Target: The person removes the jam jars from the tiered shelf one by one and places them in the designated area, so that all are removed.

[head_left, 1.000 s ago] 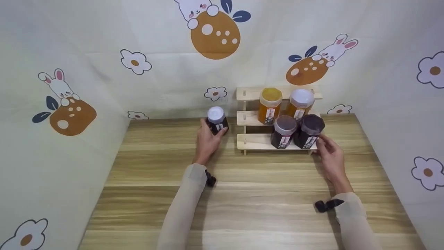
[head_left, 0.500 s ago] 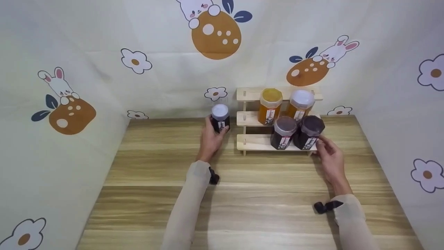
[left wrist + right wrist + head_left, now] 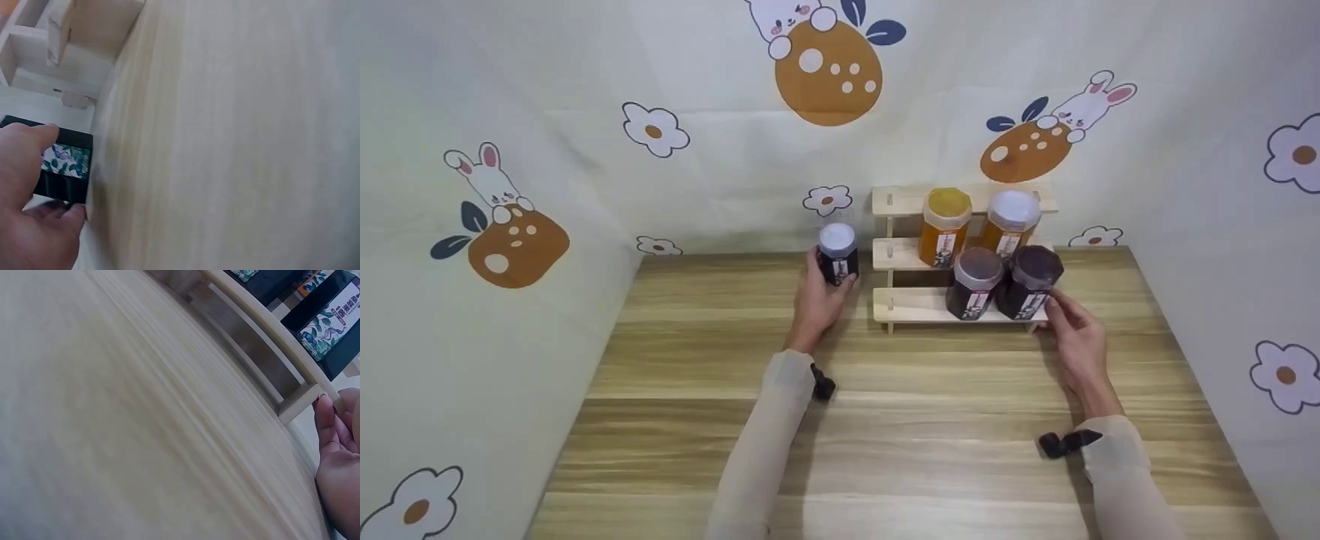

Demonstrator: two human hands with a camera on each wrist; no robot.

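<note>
My left hand (image 3: 816, 306) grips a dark jar (image 3: 840, 264) with a whitish lid, left of a three-tier wooden rack (image 3: 913, 303). In the left wrist view the jar's lower part (image 3: 66, 160), with a leafy label, stands close to the tabletop; whether it touches is unclear. At the rack's right front corner my right hand (image 3: 1081, 349) pinches the end of the bottom shelf (image 3: 304, 368), thumb and fingers curled at its edge. Just above those fingers, on that shelf, stands a dark jar (image 3: 1030, 281). Another dark jar (image 3: 975, 285) stands beside it.
On the middle shelf stand an amber jar with a yellow lid (image 3: 945, 229) and an amber jar with a white lid (image 3: 1009, 223). A wood-grain tabletop (image 3: 930, 435) lies in front. Patterned cloth (image 3: 712, 180) walls the back and both sides.
My left hand has shifted slightly right and back with the dark jar, nearer the rack, then stayed almost still. My right hand keeps its place at the shelf corner.
</note>
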